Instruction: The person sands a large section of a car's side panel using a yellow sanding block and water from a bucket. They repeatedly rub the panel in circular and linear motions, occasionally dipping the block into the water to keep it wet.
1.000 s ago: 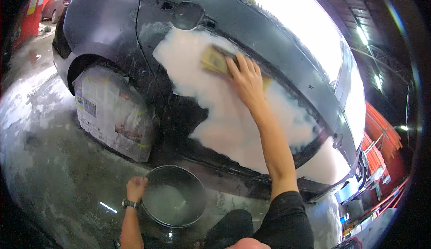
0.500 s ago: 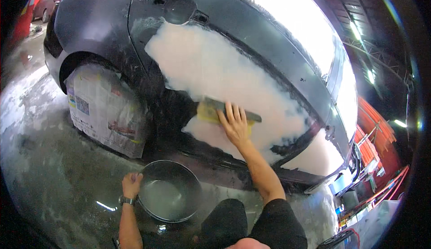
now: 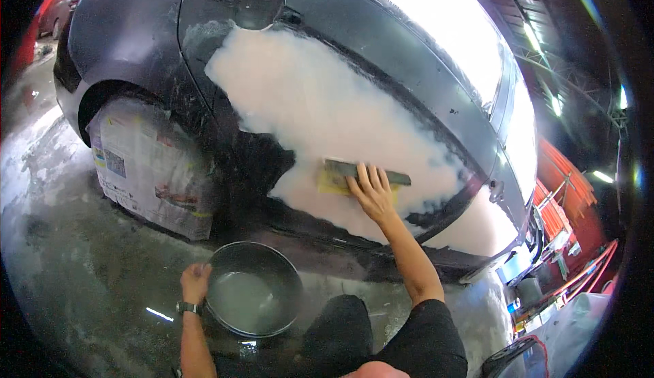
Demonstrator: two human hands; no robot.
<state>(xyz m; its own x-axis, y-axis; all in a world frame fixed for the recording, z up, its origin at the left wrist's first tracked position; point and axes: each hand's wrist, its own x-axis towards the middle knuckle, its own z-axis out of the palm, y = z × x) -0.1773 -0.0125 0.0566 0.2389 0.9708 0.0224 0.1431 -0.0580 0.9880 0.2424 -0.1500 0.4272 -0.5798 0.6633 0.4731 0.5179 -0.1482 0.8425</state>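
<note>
My right hand (image 3: 373, 193) presses a long dark sanding block (image 3: 338, 167) against the lower part of a car door, its fingers over the block. Yellow sandpaper (image 3: 332, 183) shows along the block's lower edge. Beneath it spreads a broad pale pink patch of body filler (image 3: 300, 85) on the dark grey door (image 3: 381, 20). Down at the left, my left hand (image 3: 195, 282) is closed over the rim of a round black basin (image 3: 276, 262). Cloudy liquid (image 3: 245, 296) lies in the basin.
Printed paper (image 3: 146, 167) covers the rear wheel, left of the door. Wet concrete floor (image 3: 75, 262) runs below the car. My knees (image 3: 340, 323) are close behind the basin. Red racks (image 3: 562, 194) and assorted gear stand at the right; another car (image 3: 56, 13) is far left.
My right hand has slid the sanding block to the right and slightly down across the filler. The whole view has shifted a little. My left hand stays at the basin's rim.
</note>
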